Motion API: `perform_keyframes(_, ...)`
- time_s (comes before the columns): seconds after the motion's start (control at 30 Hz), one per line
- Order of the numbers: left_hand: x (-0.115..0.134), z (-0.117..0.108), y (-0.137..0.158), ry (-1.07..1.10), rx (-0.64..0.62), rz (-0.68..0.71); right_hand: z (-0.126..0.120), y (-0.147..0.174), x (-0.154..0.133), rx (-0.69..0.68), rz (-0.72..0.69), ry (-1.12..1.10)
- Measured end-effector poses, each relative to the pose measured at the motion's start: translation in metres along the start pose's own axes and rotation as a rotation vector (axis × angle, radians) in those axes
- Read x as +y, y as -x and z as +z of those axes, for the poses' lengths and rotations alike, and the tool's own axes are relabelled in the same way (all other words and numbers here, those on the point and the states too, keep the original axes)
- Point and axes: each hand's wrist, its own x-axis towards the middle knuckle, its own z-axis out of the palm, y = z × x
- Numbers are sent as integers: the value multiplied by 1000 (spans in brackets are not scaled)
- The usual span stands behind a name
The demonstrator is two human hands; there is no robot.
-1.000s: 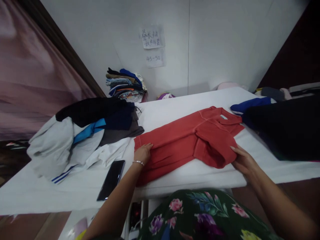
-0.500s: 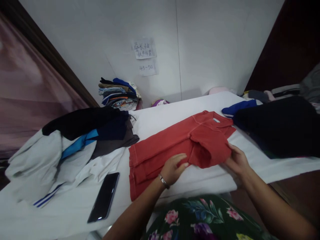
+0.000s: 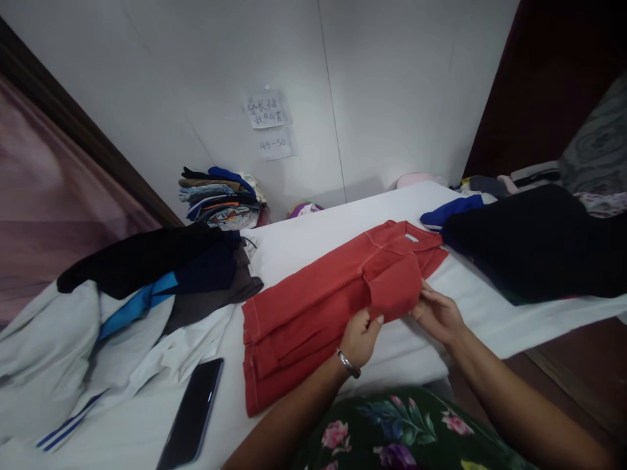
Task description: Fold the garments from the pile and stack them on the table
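Observation:
A red shirt [image 3: 313, 281] with pale stitching lies partly folded on the white-covered table, its collar toward the far right. One short, wide sleeve [image 3: 396, 287] is folded back across the body. At the sleeve's near edge, my left hand [image 3: 360, 336], with a silver bracelet at the wrist, pinches the cloth between thumb and fingers. My right hand [image 3: 439, 314] grips the sleeve's right edge, its thumb and fingertips partly hidden by the cloth.
Left of the shirt lie a black phone [image 3: 193, 411] and a loose heap of grey, blue and black clothes [image 3: 142, 267]. A folded clothes stack [image 3: 220, 199] stands by the wall. Dark clothing [image 3: 533, 241] covers the right side. Handwritten paper notes [image 3: 268, 109] hang on the wall.
My left hand has moved right onto the sleeve edge and closed on it. The sleeve's opening, gaping before, now lies flatter. My right hand keeps its grip. The view has shifted slightly.

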Motion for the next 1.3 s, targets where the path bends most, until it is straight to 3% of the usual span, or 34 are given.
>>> perform_keyframes(0.2,35,-16,0,563,115,-118,-1,-1,13,-6,121,-74)
perform_keyframes(0.33,51,-34,1,774,132,-251,-3,0,24,-23,185,-48)
perform_keyframes(0.53,40,-57,6,953,86,-435,1,1,32,-78,268,-99)
perform_keyframes(0.7,33,-58,15,1043,121,-523,15,-4,38,-88,333,-267)
perform_keyframes(0.8,37,-52,21,1025,183,-584,20,-6,39,-60,305,-321)
perform_keyframes(0.93,38,-45,28,923,225,-640,22,-6,28,31,161,-286)
perform_keyframes(1.13,23,-42,36,677,229,-465,39,-1,3,39,15,-292)
perform_keyframes(1.23,19,-45,40,407,337,-426,51,-3,-3,18,8,-304)
perform_keyframes(1.3,18,-47,46,167,423,-320,58,-7,-4,2,26,-311)
